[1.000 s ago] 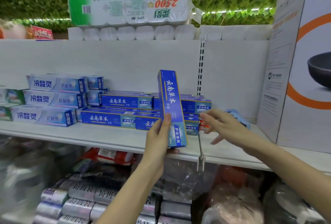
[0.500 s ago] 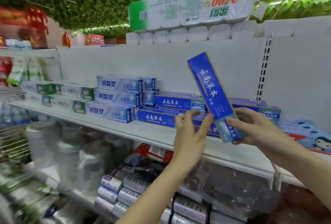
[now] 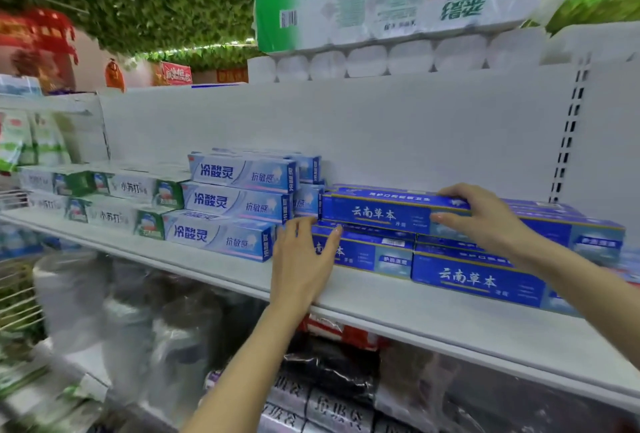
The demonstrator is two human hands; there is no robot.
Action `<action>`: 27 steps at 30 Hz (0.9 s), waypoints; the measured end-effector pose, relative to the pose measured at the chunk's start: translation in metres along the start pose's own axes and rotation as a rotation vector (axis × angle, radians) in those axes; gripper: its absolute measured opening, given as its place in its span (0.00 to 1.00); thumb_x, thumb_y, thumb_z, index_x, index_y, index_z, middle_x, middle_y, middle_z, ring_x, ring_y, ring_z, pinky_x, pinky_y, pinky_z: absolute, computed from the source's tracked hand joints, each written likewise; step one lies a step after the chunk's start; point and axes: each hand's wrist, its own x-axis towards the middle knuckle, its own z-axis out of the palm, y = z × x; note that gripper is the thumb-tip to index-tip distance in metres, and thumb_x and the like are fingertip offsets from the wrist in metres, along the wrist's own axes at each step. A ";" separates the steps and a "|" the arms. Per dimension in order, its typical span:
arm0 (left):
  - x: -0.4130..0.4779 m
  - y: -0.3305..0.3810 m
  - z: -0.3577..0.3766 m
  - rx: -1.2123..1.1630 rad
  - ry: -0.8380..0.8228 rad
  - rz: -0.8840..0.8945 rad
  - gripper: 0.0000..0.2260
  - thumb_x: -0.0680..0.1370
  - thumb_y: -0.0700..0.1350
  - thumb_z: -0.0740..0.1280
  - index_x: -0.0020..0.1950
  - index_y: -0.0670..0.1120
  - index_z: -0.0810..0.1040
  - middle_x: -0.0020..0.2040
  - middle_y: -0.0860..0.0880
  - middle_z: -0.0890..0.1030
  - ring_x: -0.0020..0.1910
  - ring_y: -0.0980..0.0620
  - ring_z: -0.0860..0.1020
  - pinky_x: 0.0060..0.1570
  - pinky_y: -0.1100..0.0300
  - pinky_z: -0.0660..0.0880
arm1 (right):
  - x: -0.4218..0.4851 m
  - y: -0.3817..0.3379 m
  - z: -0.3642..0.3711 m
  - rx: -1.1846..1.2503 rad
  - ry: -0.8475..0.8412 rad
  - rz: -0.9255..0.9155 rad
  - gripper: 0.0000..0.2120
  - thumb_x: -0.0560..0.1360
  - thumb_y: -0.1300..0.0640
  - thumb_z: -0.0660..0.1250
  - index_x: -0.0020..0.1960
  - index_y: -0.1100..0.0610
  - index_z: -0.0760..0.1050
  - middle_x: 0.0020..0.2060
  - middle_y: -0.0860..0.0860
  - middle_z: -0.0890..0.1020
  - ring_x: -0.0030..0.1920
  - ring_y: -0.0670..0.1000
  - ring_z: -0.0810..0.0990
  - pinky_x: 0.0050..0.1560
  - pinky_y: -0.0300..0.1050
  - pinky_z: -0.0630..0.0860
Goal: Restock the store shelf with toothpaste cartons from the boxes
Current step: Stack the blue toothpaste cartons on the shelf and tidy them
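Observation:
A dark blue toothpaste carton (image 3: 377,212) lies flat on top of the blue carton stack (image 3: 478,280) on the white shelf (image 3: 433,314). My right hand (image 3: 485,221) grips this top carton at its middle, fingers over the top edge and thumb on the front face. My left hand (image 3: 304,259) rests flat with fingers apart against the left end of the lower blue cartons. To the left stand light blue cartons (image 3: 239,204) stacked three high, and further left green-and-white cartons (image 3: 131,197).
Packs of toilet paper (image 3: 398,6) sit on top of the shelf unit. Below the shelf lie plastic-wrapped goods (image 3: 166,339) and silver packs (image 3: 322,408). A slotted upright (image 3: 568,141) runs down the back panel on the right.
The blue carton was held tilted upright in front of the shelf; it now lies flat on the stack under my right hand. My left hand let go and moved to the stack's left end.

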 end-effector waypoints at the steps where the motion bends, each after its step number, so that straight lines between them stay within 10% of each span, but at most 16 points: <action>1: 0.001 -0.001 0.000 -0.009 -0.017 -0.002 0.24 0.78 0.61 0.59 0.66 0.47 0.73 0.63 0.49 0.73 0.65 0.48 0.69 0.66 0.51 0.65 | 0.004 0.001 0.006 -0.014 -0.013 -0.005 0.15 0.74 0.54 0.70 0.60 0.53 0.74 0.58 0.54 0.76 0.57 0.51 0.73 0.55 0.43 0.67; 19: -0.001 0.000 -0.008 -0.111 -0.151 0.167 0.25 0.78 0.64 0.56 0.70 0.53 0.69 0.70 0.53 0.70 0.71 0.54 0.64 0.75 0.48 0.47 | -0.057 -0.057 0.032 -0.244 0.304 0.122 0.17 0.74 0.50 0.69 0.62 0.50 0.73 0.58 0.52 0.70 0.59 0.53 0.73 0.51 0.50 0.74; 27: -0.047 -0.014 -0.053 -0.374 -0.243 0.473 0.26 0.75 0.61 0.56 0.67 0.49 0.73 0.64 0.52 0.76 0.65 0.52 0.71 0.72 0.50 0.58 | -0.132 -0.106 0.062 -0.214 0.163 0.190 0.18 0.75 0.54 0.69 0.63 0.53 0.72 0.54 0.49 0.69 0.50 0.50 0.76 0.50 0.41 0.67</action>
